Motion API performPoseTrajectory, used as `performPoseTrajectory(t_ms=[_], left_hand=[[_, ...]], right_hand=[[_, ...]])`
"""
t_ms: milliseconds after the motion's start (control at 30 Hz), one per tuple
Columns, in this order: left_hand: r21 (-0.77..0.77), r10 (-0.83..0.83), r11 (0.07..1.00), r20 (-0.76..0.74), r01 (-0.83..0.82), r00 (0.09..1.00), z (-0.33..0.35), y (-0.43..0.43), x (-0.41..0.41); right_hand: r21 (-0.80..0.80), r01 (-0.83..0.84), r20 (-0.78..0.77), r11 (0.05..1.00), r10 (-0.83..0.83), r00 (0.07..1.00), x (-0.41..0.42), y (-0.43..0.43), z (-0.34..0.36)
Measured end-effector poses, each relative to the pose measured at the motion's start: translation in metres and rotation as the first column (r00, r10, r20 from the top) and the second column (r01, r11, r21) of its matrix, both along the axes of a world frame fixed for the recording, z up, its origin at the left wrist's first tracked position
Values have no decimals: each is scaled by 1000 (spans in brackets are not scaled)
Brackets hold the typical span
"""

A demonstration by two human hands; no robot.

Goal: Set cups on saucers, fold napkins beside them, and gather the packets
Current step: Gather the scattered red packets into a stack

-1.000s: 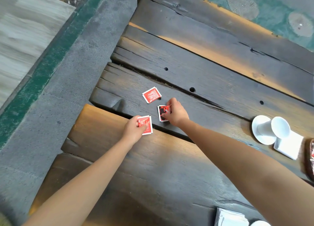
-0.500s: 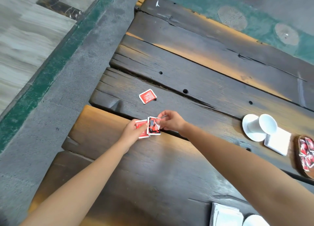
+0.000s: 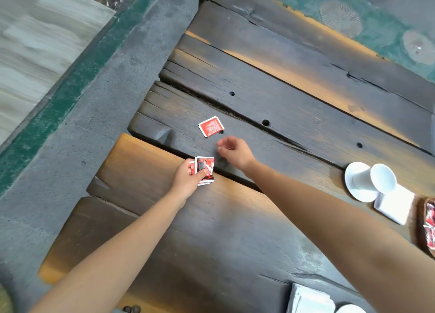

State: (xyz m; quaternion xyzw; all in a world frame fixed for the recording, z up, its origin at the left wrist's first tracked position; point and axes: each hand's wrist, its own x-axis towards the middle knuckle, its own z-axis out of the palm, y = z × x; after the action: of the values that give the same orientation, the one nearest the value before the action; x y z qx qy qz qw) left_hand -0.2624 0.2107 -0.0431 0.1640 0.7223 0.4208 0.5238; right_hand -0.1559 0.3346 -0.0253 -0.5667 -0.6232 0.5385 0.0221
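Packets (image 3: pixel 205 169) sit pinched in the left hand (image 3: pixel 187 179) at mid-frame, while the right hand (image 3: pixel 235 150), loosely curled and seemingly empty, hovers below 1 loose packet (image 3: pixel 211 126) that a careless swipe could push into the plank gap (image 3: pixel 237 116).

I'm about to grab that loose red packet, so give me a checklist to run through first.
1. Loose red packet lies flat on the wooden table, uncovered: ok.
2. Right hand holds nothing, fingers loosely curled: ok.
3. Gap between right hand and packet free of things: ok.
4. Left hand grips the packet stack: ok.
5. Stack edges squared: not ok, packets sit offset.
6. Other packets beyond the view: cannot tell.
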Motion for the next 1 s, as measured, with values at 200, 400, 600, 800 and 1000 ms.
performPoseTrajectory(t_ms=[200,400,600,800,1000], left_hand=[[-44,9,999,-34,-10,999,-13,8,-5],[-62,-2,998,-17,0,1000,-20,12,-7],[-69,-4,998,-2,4,1000,-19,10,-9],[-57,17,998,6,-17,1000,-11,1,-6],[-69,-16,997,31,18,999,4,-16,6]], right_hand=[[316,-398,291,861,311,905,-28,34,-15],[371,-731,505,573,536,677,-37,53,-30],[436,-717,565,543,455,688,-33,48,-39],[453,-691,595,564,386,705,-18,30,-29],[291,-225,337,930,120,934,25,-15,-12]])
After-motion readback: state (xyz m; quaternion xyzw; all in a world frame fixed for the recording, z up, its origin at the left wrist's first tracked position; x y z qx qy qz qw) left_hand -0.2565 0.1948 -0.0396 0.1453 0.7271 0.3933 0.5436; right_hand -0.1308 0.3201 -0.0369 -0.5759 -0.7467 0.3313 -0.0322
